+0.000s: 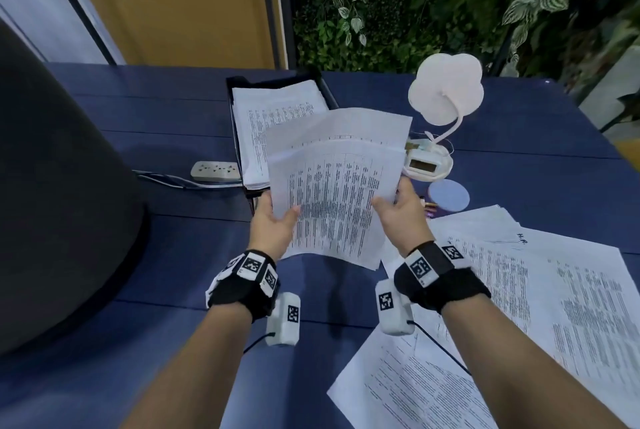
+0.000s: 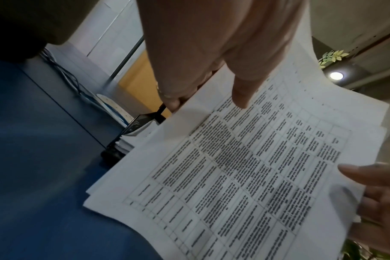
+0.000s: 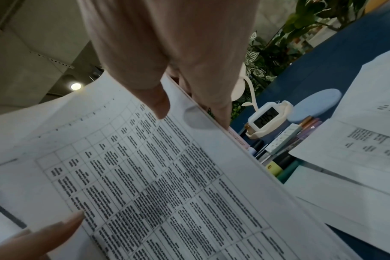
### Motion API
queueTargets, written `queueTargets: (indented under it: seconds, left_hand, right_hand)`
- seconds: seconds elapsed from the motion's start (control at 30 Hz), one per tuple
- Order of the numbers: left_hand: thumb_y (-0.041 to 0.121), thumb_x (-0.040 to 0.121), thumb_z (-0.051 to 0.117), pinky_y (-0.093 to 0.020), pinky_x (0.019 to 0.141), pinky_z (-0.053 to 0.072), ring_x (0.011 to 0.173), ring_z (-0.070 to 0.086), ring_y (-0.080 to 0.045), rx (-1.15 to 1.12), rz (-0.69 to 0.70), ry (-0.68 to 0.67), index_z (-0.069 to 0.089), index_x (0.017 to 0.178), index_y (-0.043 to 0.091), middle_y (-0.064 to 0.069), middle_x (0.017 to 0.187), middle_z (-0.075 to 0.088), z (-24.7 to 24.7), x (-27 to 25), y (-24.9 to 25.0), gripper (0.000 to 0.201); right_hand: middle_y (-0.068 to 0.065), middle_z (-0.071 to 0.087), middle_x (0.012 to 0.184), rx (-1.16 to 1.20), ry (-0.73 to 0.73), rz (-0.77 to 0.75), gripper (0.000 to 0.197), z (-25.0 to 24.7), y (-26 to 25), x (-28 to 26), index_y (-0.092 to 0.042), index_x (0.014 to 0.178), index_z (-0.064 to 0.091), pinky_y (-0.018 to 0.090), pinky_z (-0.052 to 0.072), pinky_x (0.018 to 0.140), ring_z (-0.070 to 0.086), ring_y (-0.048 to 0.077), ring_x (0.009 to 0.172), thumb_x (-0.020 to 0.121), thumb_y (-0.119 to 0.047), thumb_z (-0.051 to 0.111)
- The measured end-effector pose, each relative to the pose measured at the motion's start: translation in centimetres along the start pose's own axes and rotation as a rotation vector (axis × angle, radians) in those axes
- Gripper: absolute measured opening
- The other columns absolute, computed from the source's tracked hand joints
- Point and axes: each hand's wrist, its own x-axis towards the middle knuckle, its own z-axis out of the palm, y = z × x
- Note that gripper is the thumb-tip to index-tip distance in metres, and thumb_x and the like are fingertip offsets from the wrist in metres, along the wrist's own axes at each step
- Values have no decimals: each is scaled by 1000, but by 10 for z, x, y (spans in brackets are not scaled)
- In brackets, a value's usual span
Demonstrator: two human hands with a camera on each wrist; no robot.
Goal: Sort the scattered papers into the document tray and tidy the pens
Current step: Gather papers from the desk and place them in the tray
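Observation:
A bundle of printed sheets (image 1: 334, 186) (image 2: 245, 167) (image 3: 156, 176) hangs above the blue table, just in front of the black document tray (image 1: 231, 106). My left hand (image 1: 277, 217) (image 2: 203, 84) pinches the bundle's left edge, thumb on top. My right hand (image 1: 396, 203) (image 3: 189, 98) pinches the right edge the same way. The tray holds a stack of papers (image 1: 270, 110). More loose papers (image 1: 554, 290) lie scattered at the right. Several pens (image 3: 301, 133) lie beside them, partly under the sheets.
A white desk lamp with a clock base (image 1: 440, 110) and a pale blue round coaster (image 1: 448, 194) stand right of the tray. A power strip (image 1: 214, 170) with cables lies left of it. A dark rounded object (image 1: 52, 186) fills the left side. Plants line the back.

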Motion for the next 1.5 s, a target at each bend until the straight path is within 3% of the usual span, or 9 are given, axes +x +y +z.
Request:
queueTargets:
  seconds: [0.13,0.23,0.43,0.5,0.67,0.8,1.1,1.2,1.5]
  left_hand:
    - [2,92,56,-25,91,47,97,63,-5,-59,5,-5,51,113,24,11,104,66,-1,1,4,30]
    - [9,90,61,-39,100,47,104,63,-12,-27,-41,-5,54,113,26,7,108,67,-6,6,-7,29]
    - [17,91,59,-40,103,43,113,59,-12,-84,-37,20,54,120,21,5,119,63,-12,10,2,30]
    - [31,84,64,-44,108,39,126,51,-19,-160,-61,68,45,134,12,-3,136,54,-16,19,11,57]
    - [30,86,62,-44,101,45,114,59,-16,-89,-38,39,49,124,17,1,124,62,-23,39,30,42]
    - [45,75,60,-44,104,43,116,57,-17,194,-130,-107,44,126,24,3,127,59,-28,40,21,57]
    - [5,93,51,-38,80,55,94,60,-21,303,23,125,36,130,12,-11,118,60,-33,64,40,41]
    - [7,93,50,-34,77,52,81,57,-15,384,121,225,40,127,19,-9,98,59,-37,79,51,38]
    - [14,97,47,-38,110,28,137,28,-30,1111,107,-58,45,135,4,-13,154,22,-33,102,34,39]
  right_hand:
    - [-10,61,101,21,18,-7,36,-1,0,3,-21,112,45,10,47,78,59,-1,89,89,8,45]
    - [-11,59,97,12,-30,59,38,-2,4,3,-19,111,44,9,45,72,57,1,87,88,10,43]
    - [1,66,114,-66,-151,215,31,-5,35,3,-21,114,58,40,45,101,61,19,108,88,-5,58]
    - [1,67,117,-83,-217,273,30,-7,41,3,-21,117,62,42,45,102,61,19,110,90,-9,58]
    - [0,66,116,-46,-207,294,26,-3,31,11,-33,107,59,55,52,87,63,26,105,96,-12,48]
    - [-6,60,111,75,-168,318,22,5,5,27,-28,118,49,39,57,58,60,20,98,99,-18,43]
    - [8,62,118,68,-116,180,25,33,-25,89,-8,110,53,24,55,52,65,22,93,93,4,40]
    - [10,67,111,-12,-30,121,24,44,-24,106,0,105,60,37,60,64,70,17,73,88,4,43]
    - [10,64,100,-359,73,19,31,65,-2,122,-10,114,56,47,55,78,67,33,80,85,-1,49]
